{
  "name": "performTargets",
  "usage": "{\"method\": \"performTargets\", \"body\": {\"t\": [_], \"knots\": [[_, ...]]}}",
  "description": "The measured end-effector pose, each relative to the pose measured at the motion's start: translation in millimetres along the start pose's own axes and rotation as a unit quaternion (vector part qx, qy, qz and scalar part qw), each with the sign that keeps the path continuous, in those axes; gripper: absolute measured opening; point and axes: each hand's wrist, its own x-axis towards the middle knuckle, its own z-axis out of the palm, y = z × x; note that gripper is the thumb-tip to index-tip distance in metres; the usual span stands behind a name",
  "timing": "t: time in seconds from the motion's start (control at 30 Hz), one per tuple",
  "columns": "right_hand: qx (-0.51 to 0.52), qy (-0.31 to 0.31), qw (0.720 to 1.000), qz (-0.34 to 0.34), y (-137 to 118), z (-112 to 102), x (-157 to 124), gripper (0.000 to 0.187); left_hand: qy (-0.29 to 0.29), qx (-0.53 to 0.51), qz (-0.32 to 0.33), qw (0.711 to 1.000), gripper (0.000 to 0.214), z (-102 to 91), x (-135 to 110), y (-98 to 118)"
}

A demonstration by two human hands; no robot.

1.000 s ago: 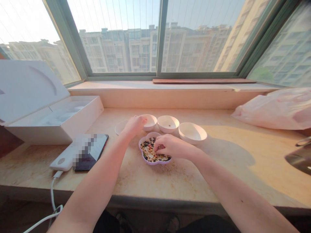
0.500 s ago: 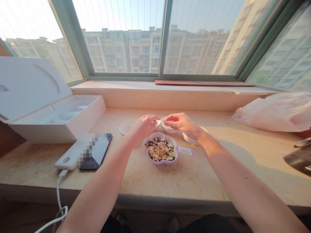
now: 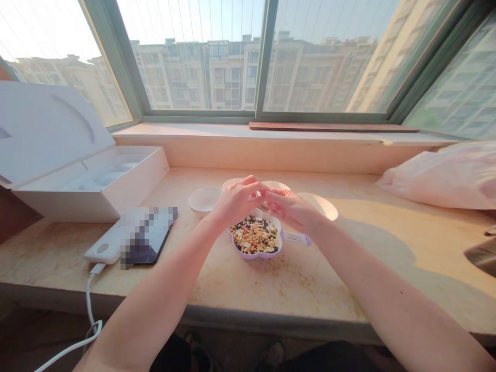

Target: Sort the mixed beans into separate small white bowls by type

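My left hand [image 3: 245,196] and my right hand [image 3: 290,207] meet fingertip to fingertip over the far rim of a purple-rimmed, flower-shaped bowl [image 3: 242,253]. Both have their fingers drawn together; whatever they pinch, if anything, is too small or hidden to make out. A mix of black beans, yellow beans, peanuts and pale seeds [image 3: 256,235] fills the bowl. Behind the hands curves a row of several small white bowls: a left one [image 3: 204,201], one partly covered by my left hand [image 3: 231,184], one behind the fingers [image 3: 278,185] and a right one [image 3: 327,206].
A labelled purple handle [image 3: 297,237] sticks out right of the bowl. On the left lie a white power bank [image 3: 104,245] with a cable, a phone [image 3: 155,240] and an open white box [image 3: 132,191]. A plastic bag [image 3: 445,178] and a dark shiny object [image 3: 484,256] are at right.
My hands have come together from over the white bowls, moving nearer to the bean bowl, and their fingertips now meet. The view has shifted slightly.
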Motion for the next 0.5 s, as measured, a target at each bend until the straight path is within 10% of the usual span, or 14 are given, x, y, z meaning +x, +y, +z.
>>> {"method": "performTargets", "body": {"t": [0.23, 0.4, 0.5], "knots": [[-0.233, 0.084, 0.968, -0.033, -1.5, 5.0, -4.2, 0.043, 0.02, 0.064, -0.059, 0.996, 0.016, 3.0, -1.6, -12.3], [-0.583, -0.002, 0.812, -0.023, -13.1, 7.0, -17.6, 0.019, -0.07, 0.194, -0.15, 0.967, 0.026, -1.6, -1.4, -23.3], [-0.635, -0.062, 0.77, 0.001, -17.3, 10.2, -24.6, 0.024, -0.121, 0.248, -0.179, 0.944, 0.034, -3.7, -0.1, -25.8]]}}
